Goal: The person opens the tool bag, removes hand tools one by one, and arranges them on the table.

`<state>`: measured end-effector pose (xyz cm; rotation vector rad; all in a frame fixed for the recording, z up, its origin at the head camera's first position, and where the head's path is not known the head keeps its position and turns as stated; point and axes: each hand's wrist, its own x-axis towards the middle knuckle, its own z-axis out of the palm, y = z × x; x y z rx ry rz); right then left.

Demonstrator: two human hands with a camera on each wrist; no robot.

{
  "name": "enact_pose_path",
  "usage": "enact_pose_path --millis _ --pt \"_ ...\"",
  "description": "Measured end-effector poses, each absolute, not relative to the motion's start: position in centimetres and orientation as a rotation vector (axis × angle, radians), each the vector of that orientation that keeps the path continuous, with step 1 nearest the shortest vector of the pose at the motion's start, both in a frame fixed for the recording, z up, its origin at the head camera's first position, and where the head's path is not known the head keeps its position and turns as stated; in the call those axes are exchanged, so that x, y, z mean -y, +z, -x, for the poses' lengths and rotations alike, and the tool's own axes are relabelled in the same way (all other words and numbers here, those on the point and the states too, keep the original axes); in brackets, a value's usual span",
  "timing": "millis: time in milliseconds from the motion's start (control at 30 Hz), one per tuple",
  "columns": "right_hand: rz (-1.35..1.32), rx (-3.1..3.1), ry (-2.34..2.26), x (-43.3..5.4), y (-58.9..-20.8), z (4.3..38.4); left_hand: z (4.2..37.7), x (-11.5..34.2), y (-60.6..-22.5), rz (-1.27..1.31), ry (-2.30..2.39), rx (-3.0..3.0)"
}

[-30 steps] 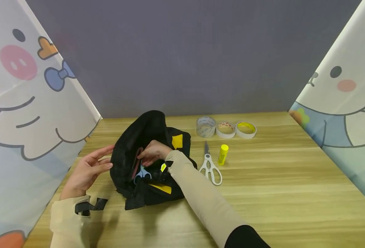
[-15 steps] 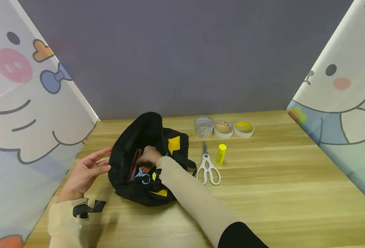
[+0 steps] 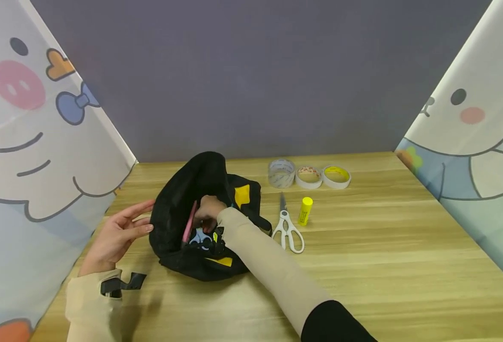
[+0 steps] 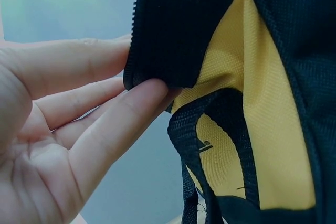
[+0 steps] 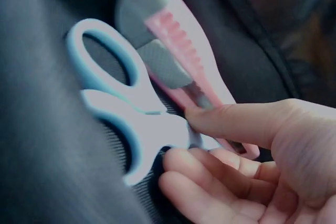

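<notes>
A black bag [image 3: 167, 213] with yellow lining stands at the left of the table, its mouth tipped toward me. My left hand [image 3: 120, 232] pinches its zippered edge [image 4: 165, 30] between thumb and fingers. Inside the bag, my right hand [image 5: 262, 161] has its thumb on a pink utility knife [image 5: 184, 45], whose lower end lies between thumb and curled fingers. Light-blue scissors [image 5: 152, 124] lie against the knife, their blades partly hidden by the fingers. The head view shows the knife slanting up beside the scissors' handles.
White-handled scissors [image 3: 287, 232] and a yellow glue stick [image 3: 305, 211] are right of the bag. Behind them stands a row of clear tape [image 3: 281, 173] and two white tape rolls [image 3: 336, 177]. A grey panel [image 3: 268, 80] rises at the table's back, with printed side walls.
The pink utility knife has shifted and shows brighter in the bag. The blue scissors have turned slightly. My right hand has moved deeper among them; my left hand keeps its hold on the bag.
</notes>
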<state>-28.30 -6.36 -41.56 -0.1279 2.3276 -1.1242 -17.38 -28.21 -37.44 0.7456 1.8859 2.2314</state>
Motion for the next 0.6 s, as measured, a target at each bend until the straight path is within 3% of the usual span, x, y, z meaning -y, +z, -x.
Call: enact_pose_path --millis 433,600 --pt "0.082 -2.206 -1.359 5.9 -41.4 28.5 17.5 28.2 -37.4 -0.750 2.233 -1.874" --pt "0.140 -2.348 -1.216 7.1 -41.4 28.6 17.5 28.3 -37.5 -0.768 2.237 -1.864"
